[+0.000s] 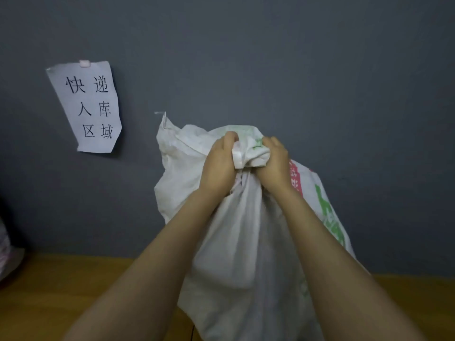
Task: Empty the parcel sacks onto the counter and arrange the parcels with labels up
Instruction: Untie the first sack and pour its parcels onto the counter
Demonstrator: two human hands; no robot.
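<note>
The sack (242,244) hides its contents; its bottom runs off the lower edge.

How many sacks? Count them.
1: the sack at centre, gripped by left hand and right hand. A blurred bundle at far left may be another.

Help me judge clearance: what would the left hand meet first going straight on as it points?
The left hand grips the bunched neck of the white woven plastic sack, pointing up and away; beyond that fabric, likely the grey wall, depth unclear.
</note>
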